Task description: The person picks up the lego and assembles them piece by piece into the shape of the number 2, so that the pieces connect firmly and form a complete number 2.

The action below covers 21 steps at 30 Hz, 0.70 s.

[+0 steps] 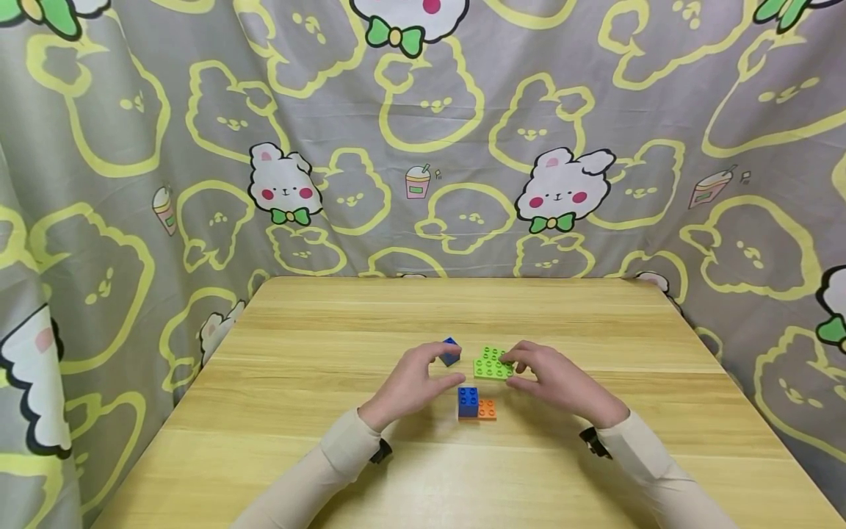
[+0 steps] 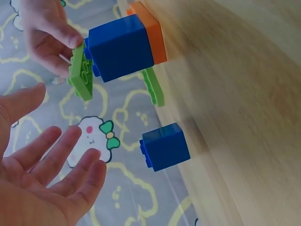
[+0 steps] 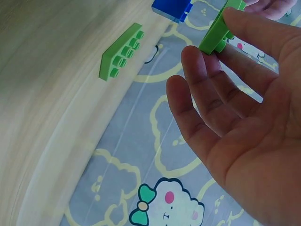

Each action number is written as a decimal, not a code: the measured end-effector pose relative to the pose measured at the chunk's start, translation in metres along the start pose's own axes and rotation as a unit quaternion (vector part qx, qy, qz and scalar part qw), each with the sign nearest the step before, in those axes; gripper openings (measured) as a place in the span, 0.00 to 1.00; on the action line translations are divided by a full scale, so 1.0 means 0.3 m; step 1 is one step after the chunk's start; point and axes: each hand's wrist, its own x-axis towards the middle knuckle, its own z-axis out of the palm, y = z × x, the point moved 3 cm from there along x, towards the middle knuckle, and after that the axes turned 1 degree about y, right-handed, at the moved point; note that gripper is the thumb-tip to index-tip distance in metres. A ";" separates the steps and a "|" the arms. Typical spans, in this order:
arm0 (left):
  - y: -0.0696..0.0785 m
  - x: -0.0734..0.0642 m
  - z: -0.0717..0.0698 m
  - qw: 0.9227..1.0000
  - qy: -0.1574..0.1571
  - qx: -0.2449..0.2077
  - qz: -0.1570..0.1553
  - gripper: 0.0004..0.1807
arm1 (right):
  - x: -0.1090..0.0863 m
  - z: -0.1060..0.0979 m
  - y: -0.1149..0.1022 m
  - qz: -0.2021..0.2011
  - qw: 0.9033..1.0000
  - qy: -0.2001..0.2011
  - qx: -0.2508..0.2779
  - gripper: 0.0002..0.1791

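My right hand [image 1: 562, 380] pinches a flat lime-green brick [image 2: 81, 73] between thumb and fingers, raised off the table. Below it stands a blue brick [image 1: 468, 402] fixed on one end of a flat orange brick [image 1: 487, 409]; the orange studs beside it are bare. A second flat green brick [image 3: 121, 52] lies on the table, studs up, partly hidden behind the held one in the head view. Another blue brick [image 2: 165, 147] stands alone near my left fingertips. My left hand [image 1: 416, 380] holds nothing, its fingers spread and thumb apart, left of the bricks.
The bricks are on a light wooden table [image 1: 297, 397]. Grey curtains [image 1: 357, 242] with yellow outlines and white cartoon animals hang behind the table and along its sides.
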 end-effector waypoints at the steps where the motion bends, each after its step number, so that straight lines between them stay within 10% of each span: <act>1: 0.002 0.000 0.000 1.000 -0.001 0.000 0.000 0.24 | 0.000 -0.001 -0.004 0.000 1.000 -0.001 -0.002 0.17; 21: 0.011 -0.005 0.017 1.000 -0.012 -0.007 0.003 0.22 | -0.006 -0.004 -0.054 -0.014 1.000 -0.003 -0.007 0.18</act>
